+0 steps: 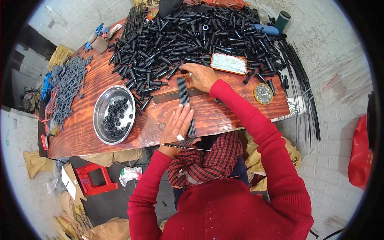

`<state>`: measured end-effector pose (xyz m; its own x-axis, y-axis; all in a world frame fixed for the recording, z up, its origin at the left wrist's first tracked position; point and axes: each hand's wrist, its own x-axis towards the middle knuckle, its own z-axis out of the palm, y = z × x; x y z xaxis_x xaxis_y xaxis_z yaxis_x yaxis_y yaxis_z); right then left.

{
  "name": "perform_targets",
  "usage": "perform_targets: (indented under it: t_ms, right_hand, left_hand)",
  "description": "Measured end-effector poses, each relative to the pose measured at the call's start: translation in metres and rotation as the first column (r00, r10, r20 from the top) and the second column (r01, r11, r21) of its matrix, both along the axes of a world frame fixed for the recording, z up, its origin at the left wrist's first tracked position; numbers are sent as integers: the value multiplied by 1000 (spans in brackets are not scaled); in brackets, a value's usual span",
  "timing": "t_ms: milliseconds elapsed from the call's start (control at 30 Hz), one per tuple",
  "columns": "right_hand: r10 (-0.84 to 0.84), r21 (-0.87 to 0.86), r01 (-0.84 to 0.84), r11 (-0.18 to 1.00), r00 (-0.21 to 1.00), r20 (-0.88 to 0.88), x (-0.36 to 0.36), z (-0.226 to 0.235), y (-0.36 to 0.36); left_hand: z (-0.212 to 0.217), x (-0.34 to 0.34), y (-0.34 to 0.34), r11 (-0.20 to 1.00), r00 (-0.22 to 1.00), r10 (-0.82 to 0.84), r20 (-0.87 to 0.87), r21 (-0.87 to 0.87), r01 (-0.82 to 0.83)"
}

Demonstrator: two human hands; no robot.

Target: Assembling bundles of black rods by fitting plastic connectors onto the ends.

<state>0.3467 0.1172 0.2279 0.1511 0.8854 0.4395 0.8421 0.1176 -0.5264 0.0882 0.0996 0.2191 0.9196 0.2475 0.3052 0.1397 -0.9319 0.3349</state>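
Observation:
A row of thin black rods (183, 90) lies side by side across the front part of the wooden table, its near end reaching past the edge. My left hand (176, 126) rests over the near part of the rods, fingers straight on top and the thumb showing on the other side. White tape wraps one finger. Beneath this hand, a thin rod strung with small black rings (180, 147) sticks out crosswise. At the rods' far end my right hand (202, 78) is closed, fingertips pinched at a small dark piece (183, 71) that they partly hide.
A large heap of black tubular parts (192, 36) covers the back. A metal bowl (114, 136) with black rings stands left, near grey parts (71, 88). An orange-rimmed tray (229, 64) of pale pins and a round tin (263, 94) lie right. A red stool (94, 180) is below.

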Motion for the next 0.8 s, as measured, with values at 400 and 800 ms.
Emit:
perform_targets:
  t_ms: [400, 800]
  right_hand:
    - [230, 49, -225, 973, 932, -280, -13, -27, 17]
    - [225, -108, -297, 949, 875, -429, 4, -36, 38]
  left_hand:
    - [-7, -14, 1, 995, 999, 40, -28, 97, -37]
    - [-29, -28, 7, 1000, 987, 19, 160, 22, -22]
